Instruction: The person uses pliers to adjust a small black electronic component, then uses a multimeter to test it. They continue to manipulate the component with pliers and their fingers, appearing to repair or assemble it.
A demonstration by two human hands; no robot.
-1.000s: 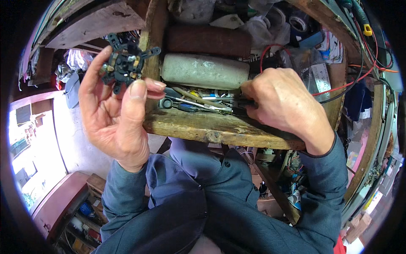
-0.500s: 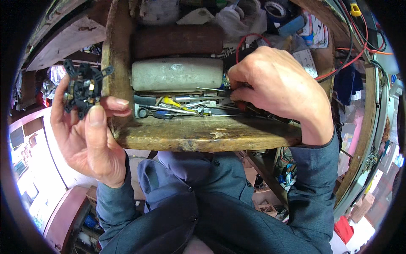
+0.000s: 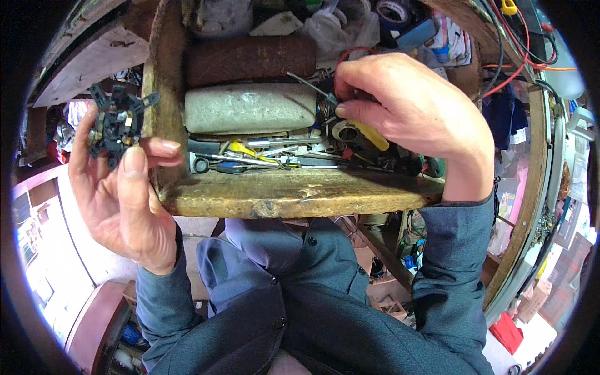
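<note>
My left hand (image 3: 119,206) grips a black plastic part (image 3: 117,125) with several radiating tabs and small metal contacts, holding it up beside the left wall of a worn wooden drawer (image 3: 294,200). Over the drawer's right half, my right hand (image 3: 406,106) pinches a thin screwdriver-like tool (image 3: 303,82) whose metal shaft points up and left. Below that hand lie assorted metal tools (image 3: 275,151), some with yellow handles, a blue-handled one, and a round metal piece (image 3: 344,130).
A pale cloth-like roll (image 3: 250,107) and a dark brown roll (image 3: 250,60) lie in the drawer. Behind them are plastic bags (image 3: 331,28), tape rolls (image 3: 392,12) and papers. Red and black wires (image 3: 519,75) hang at the right. A wooden shelf (image 3: 94,56) juts out at upper left.
My right hand has risen out of the tool row, bringing a thin tool into view. My left hand with the black part has shifted left in the picture as the view moved.
</note>
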